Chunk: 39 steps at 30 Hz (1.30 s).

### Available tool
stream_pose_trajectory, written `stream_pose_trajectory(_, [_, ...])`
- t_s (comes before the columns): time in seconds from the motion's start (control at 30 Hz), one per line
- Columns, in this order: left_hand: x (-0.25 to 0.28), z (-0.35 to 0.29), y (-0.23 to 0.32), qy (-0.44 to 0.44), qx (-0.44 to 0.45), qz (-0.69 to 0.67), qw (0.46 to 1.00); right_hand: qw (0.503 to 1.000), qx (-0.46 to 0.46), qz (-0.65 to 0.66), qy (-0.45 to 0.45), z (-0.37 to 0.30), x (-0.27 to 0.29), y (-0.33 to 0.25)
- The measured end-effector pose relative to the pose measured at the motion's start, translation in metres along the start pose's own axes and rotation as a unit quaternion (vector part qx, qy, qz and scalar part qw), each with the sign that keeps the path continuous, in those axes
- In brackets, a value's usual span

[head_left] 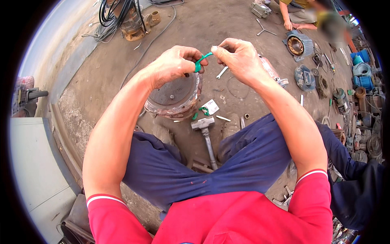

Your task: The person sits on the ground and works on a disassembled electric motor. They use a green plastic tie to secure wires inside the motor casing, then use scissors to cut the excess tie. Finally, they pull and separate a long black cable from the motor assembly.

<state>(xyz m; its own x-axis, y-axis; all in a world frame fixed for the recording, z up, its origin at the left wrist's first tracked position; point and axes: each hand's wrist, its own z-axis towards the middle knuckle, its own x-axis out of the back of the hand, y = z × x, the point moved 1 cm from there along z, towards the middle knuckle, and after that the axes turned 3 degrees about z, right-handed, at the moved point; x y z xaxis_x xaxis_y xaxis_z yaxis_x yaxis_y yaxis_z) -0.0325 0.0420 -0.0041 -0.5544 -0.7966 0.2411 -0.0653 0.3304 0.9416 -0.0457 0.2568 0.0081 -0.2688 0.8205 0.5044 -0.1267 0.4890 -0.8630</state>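
Both my hands are raised in front of me over a rusty round motor housing [175, 96] that stands on the dirt ground. My left hand [172, 63] pinches one end of a short green strip [200, 62]. My right hand [237, 57] pinches its other end between thumb and forefinger, so the strip is stretched between them. More green strip pieces [202, 111] lie on the ground by the housing, next to a small white card [211, 106].
A steel hammer [206, 134] lies between my knees. A wrench [222, 72], a cylindrical motor part [272, 71] and several motors and casings [300, 44] are scattered on the right. A cable bundle [118, 18] sits far left. Another person crouches at the top right.
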Motion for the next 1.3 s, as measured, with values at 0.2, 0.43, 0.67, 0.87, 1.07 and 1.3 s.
stream_pose_trajectory(0.2, [-0.013, 0.007, -0.002, 0.106, -0.031, 0.233, 0.966, 0.999, -0.044, 0.018, 0.002, 0.002, 0.000, 0.000])
stream_pose_trajectory(0.43, [-0.007, 0.009, -0.007, 0.150, -0.010, 0.113, 0.982, 0.995, -0.090, 0.048, 0.019, 0.004, 0.004, 0.010])
stream_pose_trajectory(0.67, [-0.003, 0.016, -0.019, 0.084, 0.010, 0.034, 0.996, 0.989, 0.146, 0.030, -0.015, -0.003, -0.006, 0.005])
stream_pose_trajectory(0.87, [-0.009, 0.020, -0.011, 0.111, 0.071, 0.035, 0.991, 0.997, 0.070, -0.017, -0.005, -0.011, 0.001, -0.009])
stream_pose_trajectory(1.07, [-0.005, 0.004, -0.004, 0.046, -0.024, 0.011, 0.999, 0.999, -0.016, -0.035, 0.038, -0.003, 0.003, -0.003])
stream_pose_trajectory(1.3, [-0.014, 0.007, 0.000, 0.153, -0.013, 0.193, 0.969, 0.995, -0.100, -0.001, 0.005, -0.003, 0.006, -0.010])
